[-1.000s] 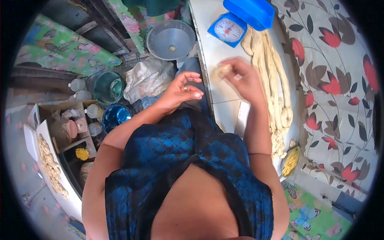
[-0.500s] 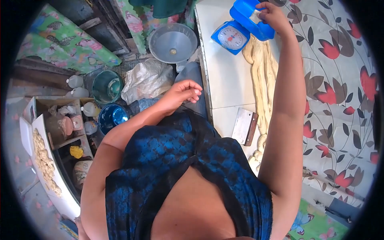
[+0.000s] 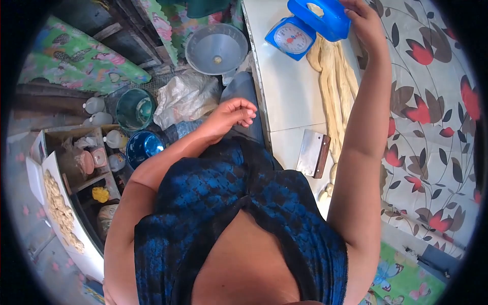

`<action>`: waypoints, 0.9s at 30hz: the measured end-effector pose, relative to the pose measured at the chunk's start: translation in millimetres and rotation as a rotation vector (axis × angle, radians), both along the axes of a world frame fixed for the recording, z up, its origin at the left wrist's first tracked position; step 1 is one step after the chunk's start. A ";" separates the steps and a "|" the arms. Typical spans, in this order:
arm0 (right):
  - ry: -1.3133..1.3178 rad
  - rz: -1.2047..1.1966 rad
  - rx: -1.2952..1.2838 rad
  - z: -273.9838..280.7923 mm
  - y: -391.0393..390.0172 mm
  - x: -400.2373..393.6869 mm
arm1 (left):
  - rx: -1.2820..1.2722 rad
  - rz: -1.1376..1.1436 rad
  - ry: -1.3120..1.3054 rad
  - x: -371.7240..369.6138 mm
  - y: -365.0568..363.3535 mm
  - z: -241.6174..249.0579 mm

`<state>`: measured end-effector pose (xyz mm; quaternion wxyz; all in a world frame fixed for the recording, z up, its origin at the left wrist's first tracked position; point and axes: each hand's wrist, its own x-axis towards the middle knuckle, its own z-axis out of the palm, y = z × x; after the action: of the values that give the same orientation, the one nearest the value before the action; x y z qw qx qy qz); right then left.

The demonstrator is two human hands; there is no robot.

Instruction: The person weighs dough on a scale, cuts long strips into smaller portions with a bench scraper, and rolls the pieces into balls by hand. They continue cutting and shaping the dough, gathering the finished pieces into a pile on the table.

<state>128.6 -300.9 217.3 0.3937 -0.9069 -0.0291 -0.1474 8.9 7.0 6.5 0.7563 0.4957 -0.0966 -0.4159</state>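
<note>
My right hand (image 3: pixel 363 23) is at the right rim of the blue scale tray (image 3: pixel 333 25), fingers curled on it and partly cut off by the top edge. A pale piece of dough (image 3: pixel 315 8) lies in the tray. The tray sits beside the dial of the blue kitchen scale (image 3: pixel 292 39). Long strips of dough (image 3: pixel 333 86) stretch along the white tiled table below the scale. A cleaver (image 3: pixel 313 154) with a wooden handle lies beside them. My left hand (image 3: pixel 235 118) hovers in front of my body, fingers loosely curled, with nothing visible in it.
A grey basin (image 3: pixel 216 48), a plastic sack (image 3: pixel 185 99), a green bucket (image 3: pixel 135 109) and a blue bucket (image 3: pixel 144 149) stand left of the tiled table (image 3: pixel 284 112). Lumps of dough (image 3: pixel 60 206) lie on a white board at far left. Flowered cloth (image 3: pixel 427 127) borders the right.
My right hand has moved from inside the tray, at the dough, to the tray's right rim. The view has shifted slightly. My left hand stays almost where it was.
</note>
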 end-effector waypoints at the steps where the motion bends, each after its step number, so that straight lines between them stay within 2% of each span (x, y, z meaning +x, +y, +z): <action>1: 0.003 -0.006 0.003 -4.1 -7.9 -5.4 | 0.003 -0.006 0.003 -0.1 -0.1 -0.1; 3: -0.184 0.073 0.050 -16.3 -26.9 -17.3 | -0.001 -0.015 0.005 -0.2 -0.6 -0.3; 9: -0.209 -0.131 0.124 -32.4 -16.6 -99.1 | 0.019 -0.039 0.022 -2.0 -3.0 2.9; 11: -0.096 -0.236 0.127 -48.8 -7.9 -128.8 | 0.000 -0.039 0.020 -2.3 -2.4 -1.0; 13: 0.154 -0.306 -0.011 -75.5 -17.7 -161.6 | -0.025 -0.051 0.020 -2.8 -1.7 -1.4; 15: 0.239 -0.445 -0.137 -100.6 -17.3 -197.1 | 0.036 -0.005 0.034 -3.5 0.1 0.9; 17: 0.332 -0.572 -0.162 -128.0 -28.1 -237.0 | 0.008 -0.035 0.039 -3.8 1.6 -3.1; 19: 0.549 -0.659 -0.226 -142.8 -29.2 -279.0 | 0.050 -0.038 0.042 -5.4 1.8 -2.5; 20: 0.661 -0.660 -0.164 -143.6 -23.7 -295.8 | 0.040 -0.053 0.046 -6.9 0.8 -3.4; 23: 0.717 -0.732 -0.255 -161.7 11.4 -323.8 | 0.046 -0.105 0.051 -10.9 -4.6 -0.9; 25: 0.634 -0.743 -0.210 -183.6 26.8 -332.2 | 0.077 -0.162 0.045 -13.6 -9.3 -0.1; 27: 0.384 -0.773 -0.350 -198.1 44.5 -337.3 | 0.105 -0.215 0.038 -15.9 -14.2 1.9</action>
<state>-208.7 -256.4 19.2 0.1492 -0.9150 0.3597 -0.1056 -7.0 -7.2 8.4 0.6820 0.5135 -0.1127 -0.5084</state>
